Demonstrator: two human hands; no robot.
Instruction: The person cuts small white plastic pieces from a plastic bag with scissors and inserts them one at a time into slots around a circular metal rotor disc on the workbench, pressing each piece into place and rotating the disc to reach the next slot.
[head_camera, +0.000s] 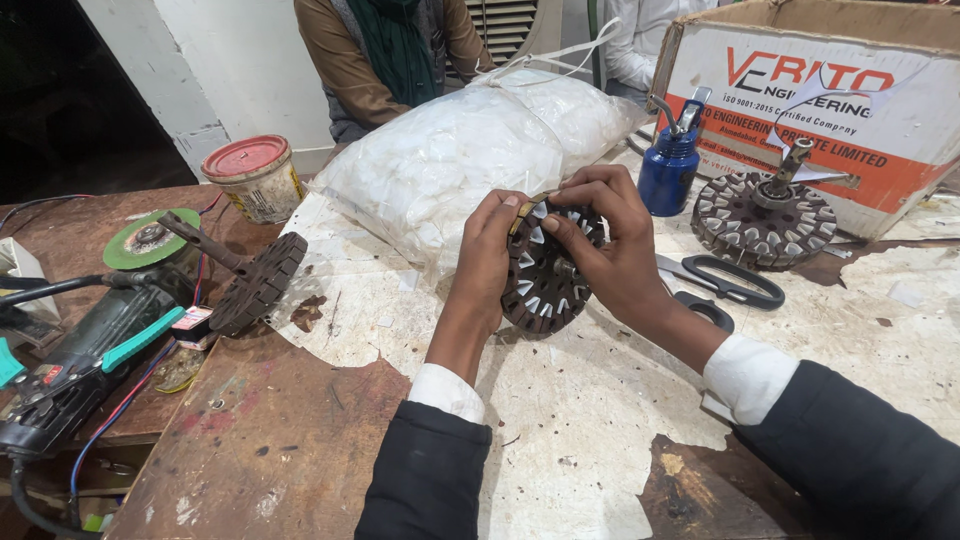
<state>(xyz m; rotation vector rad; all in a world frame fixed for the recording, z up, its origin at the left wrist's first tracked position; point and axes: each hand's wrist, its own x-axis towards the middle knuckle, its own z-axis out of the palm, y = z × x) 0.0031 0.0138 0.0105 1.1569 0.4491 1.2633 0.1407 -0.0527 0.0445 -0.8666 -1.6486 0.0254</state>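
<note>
Spreading across the frame, the worktop (600, 430) shows torn pale covering over scuffed brown board, with bare room in front of the person's sleeves down to the near edge. A cardboard box (850, 100) closes off the far right corner, and a bulging clear bag of white scraps (450, 150) fills the middle back, just behind the hands. At the left edge lie an angle grinder (80, 360) with a green disc and a loose toothed core on a shaft (255, 280). A second wound stator (765, 220) stands against the box, a blue oil can (668, 165) beside it, black scissors (725, 285) near the right wrist. The stator core (545, 268), dark with pale slot liners, is held tilted on edge above the worktop centre. The left hand (485, 260) grips its rim, fingers curled closed on it. The right hand (610, 240) clasps the opposite rim, fingertips seemingly pressing a liner at the top, though that detail is small.
</note>
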